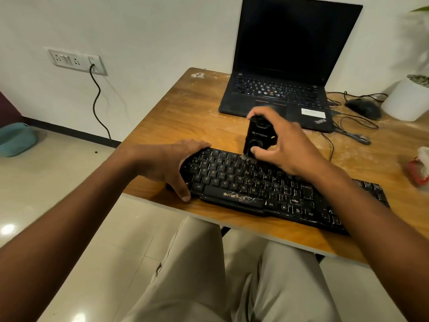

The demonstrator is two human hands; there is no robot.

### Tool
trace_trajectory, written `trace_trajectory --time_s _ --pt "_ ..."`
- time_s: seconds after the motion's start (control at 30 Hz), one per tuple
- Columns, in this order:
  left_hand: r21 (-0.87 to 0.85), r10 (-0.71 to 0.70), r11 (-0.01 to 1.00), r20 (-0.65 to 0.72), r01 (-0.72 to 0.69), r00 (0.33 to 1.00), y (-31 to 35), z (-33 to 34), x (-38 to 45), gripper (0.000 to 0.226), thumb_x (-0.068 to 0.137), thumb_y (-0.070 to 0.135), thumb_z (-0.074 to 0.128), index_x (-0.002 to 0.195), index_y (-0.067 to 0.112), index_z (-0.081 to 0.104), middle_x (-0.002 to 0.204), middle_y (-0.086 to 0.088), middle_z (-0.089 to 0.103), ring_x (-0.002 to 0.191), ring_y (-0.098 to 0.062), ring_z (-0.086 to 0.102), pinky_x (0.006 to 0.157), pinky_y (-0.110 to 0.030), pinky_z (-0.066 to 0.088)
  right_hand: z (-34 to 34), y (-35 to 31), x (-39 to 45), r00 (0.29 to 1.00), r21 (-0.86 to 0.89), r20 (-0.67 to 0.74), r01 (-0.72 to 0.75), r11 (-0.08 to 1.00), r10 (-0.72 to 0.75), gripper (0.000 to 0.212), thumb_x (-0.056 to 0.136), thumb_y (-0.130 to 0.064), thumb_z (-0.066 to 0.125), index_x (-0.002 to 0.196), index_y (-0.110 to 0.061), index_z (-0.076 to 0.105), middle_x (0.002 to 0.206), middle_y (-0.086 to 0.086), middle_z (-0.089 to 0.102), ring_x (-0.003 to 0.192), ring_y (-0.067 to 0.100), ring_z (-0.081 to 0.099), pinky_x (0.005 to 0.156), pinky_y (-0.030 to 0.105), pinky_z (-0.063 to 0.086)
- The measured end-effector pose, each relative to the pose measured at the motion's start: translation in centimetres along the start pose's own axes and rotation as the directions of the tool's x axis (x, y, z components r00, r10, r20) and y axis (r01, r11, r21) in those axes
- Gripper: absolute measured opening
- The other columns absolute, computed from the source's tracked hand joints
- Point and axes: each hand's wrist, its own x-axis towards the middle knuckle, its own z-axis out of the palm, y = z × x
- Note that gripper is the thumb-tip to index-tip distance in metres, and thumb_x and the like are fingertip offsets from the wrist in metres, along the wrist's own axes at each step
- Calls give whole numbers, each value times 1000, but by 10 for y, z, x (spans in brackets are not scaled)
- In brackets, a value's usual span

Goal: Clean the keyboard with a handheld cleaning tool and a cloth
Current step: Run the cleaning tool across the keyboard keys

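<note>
A black keyboard (267, 189) lies slanted along the front edge of the wooden table (185, 117). My left hand (171, 163) grips its left end, thumb on the front edge and fingers over the back edge. My right hand (281, 142) holds a black handheld cleaning tool (260, 135) upright, its lower end on the upper key rows near the keyboard's middle. A crumpled red and white cloth (420, 168) lies on the table at the far right.
An open black laptop (285, 66) stands behind the keyboard, a black mouse (364, 109) and loose cables (352, 129) to its right. A white plant pot (406, 98) stands at the back right. A wall socket (76, 61) with a plugged cord is at left.
</note>
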Motion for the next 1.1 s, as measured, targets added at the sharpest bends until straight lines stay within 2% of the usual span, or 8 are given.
trace_trajectory --time_s 0.1,0.23,0.4,0.53,0.77,0.9,0.97,1.1 --pt "-44 20 999 -12 -21 1000 -4 4 -3 141 57 33 100 160 46 5 157 16 24 135 -8 30 113 -29 30 -16 13 -13 998 -26 -35 -52 998 51 68 85 -10 80 132 -45 45 102 -12 60 72 5 61 50 15 53" --pt "-96 46 994 -59 -52 997 -10 11 -5 137 60 26 99 160 46 7 148 21 26 123 0 36 95 -8 30 -8 7 -12 991 38 -124 -44 998 48 68 85 -12 80 134 -44 46 109 -10 58 79 -2 57 51 9 50" --pt "-97 48 994 -53 -53 997 -8 9 -5 138 59 29 100 159 49 8 158 16 21 134 -6 28 112 -26 28 21 -12 -3 997 117 -68 47 992 -39 65 87 -12 78 133 -46 45 109 -5 62 85 10 66 58 24 59" --pt "-110 56 992 -46 -60 997 -9 9 -4 137 59 28 100 159 49 8 155 17 23 133 -6 29 110 -25 28 6 2 -16 1000 0 -24 -8 1000 8 69 87 -13 78 135 -49 42 102 -5 64 75 17 68 53 33 61" --pt "-140 48 989 -42 -53 998 -11 11 -2 138 58 26 100 159 49 8 154 18 23 134 -10 31 114 -32 31 -10 2 -14 997 -28 -72 -26 999 24 68 86 -12 79 134 -45 45 104 -8 62 58 0 59 47 14 48" --pt "-122 50 991 -41 -55 998 -9 9 -4 138 57 28 100 158 51 8 155 17 22 135 -9 30 112 -30 31 18 -12 0 995 119 -96 40 992 -29 65 86 -12 79 132 -44 45 111 -6 60 89 4 62 60 13 53" --pt "-131 50 990 -35 -54 998 -10 9 -4 138 57 29 100 158 51 9 155 18 23 133 -8 33 113 -31 34 22 -9 -3 998 85 -56 47 995 -42 67 87 -12 78 134 -46 44 107 -8 61 88 8 65 59 18 56" --pt "-124 69 989 -46 -75 997 -11 9 -2 136 58 25 100 158 48 11 145 20 29 120 2 37 96 -12 32 0 7 -20 999 -28 -44 -24 999 23 71 87 -13 79 136 -49 42 103 -15 59 79 14 68 59 29 63"
